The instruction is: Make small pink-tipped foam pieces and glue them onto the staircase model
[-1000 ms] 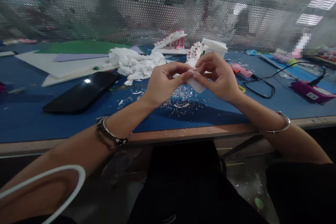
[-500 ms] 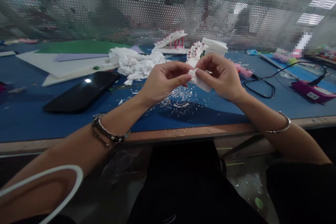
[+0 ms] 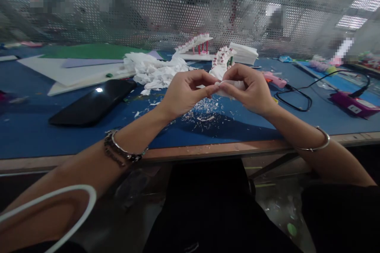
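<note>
My left hand (image 3: 184, 93) and my right hand (image 3: 247, 91) meet above the blue table, both pinching a small white foam piece (image 3: 230, 85) between thumb and fingers. The piece lies nearly flat between the fingertips. Beneath the hands, white shavings (image 3: 204, 110) are scattered on the blue mat (image 3: 35, 134). Behind the hands stands a white foam model with red-tipped teeth (image 3: 221, 60) and a second, similar one on red posts (image 3: 196, 44).
A black phone (image 3: 93, 102) lies left of the hands. A heap of white foam scraps (image 3: 154, 72) sits behind it, beside white and purple sheets (image 3: 74, 71). A pink glue gun (image 3: 274, 80) with a black cable and a purple power strip (image 3: 353, 104) lie right. Perforated metal screen at the back.
The white piece has turned from hanging down under my right fingers to lying flatter between both hands. My hands stayed in about the same spot.
</note>
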Demonstrator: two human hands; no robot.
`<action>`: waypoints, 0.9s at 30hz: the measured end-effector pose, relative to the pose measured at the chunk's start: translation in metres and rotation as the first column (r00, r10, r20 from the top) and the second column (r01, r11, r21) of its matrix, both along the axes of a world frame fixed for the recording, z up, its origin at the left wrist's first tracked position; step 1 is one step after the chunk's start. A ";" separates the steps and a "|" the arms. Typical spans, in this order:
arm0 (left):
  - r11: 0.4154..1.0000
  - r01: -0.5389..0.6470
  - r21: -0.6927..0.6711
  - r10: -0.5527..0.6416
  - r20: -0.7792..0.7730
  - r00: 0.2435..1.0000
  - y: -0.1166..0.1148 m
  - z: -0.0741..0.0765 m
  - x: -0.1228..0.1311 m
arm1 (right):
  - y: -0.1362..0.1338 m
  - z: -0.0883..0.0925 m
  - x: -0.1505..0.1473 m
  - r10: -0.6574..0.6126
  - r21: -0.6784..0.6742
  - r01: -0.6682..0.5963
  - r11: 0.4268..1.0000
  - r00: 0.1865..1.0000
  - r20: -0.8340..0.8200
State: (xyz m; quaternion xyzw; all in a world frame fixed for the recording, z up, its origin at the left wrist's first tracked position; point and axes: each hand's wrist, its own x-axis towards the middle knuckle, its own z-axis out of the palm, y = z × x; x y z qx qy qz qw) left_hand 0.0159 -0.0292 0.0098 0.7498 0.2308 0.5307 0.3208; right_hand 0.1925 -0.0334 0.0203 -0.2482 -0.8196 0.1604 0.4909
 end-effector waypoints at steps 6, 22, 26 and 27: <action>0.997 0.072 0.012 -0.073 0.062 0.995 -0.001 -0.001 -0.001 | 0.002 -0.004 0.001 0.152 -0.214 -0.164 0.963 0.986 -0.072; 0.991 0.072 -0.109 -0.053 0.163 0.985 0.005 -0.005 0.000 | 0.008 -0.009 -0.007 0.208 -0.358 -0.302 0.884 0.938 -0.276; 0.989 0.083 -0.121 -0.061 0.174 0.983 0.008 -0.008 0.001 | 0.008 -0.008 -0.006 0.197 -0.311 -0.278 0.909 0.943 -0.268; 0.991 0.083 -0.107 -0.064 0.169 0.984 0.009 -0.008 0.001 | 0.008 -0.008 -0.005 0.199 -0.305 -0.276 0.912 0.945 -0.261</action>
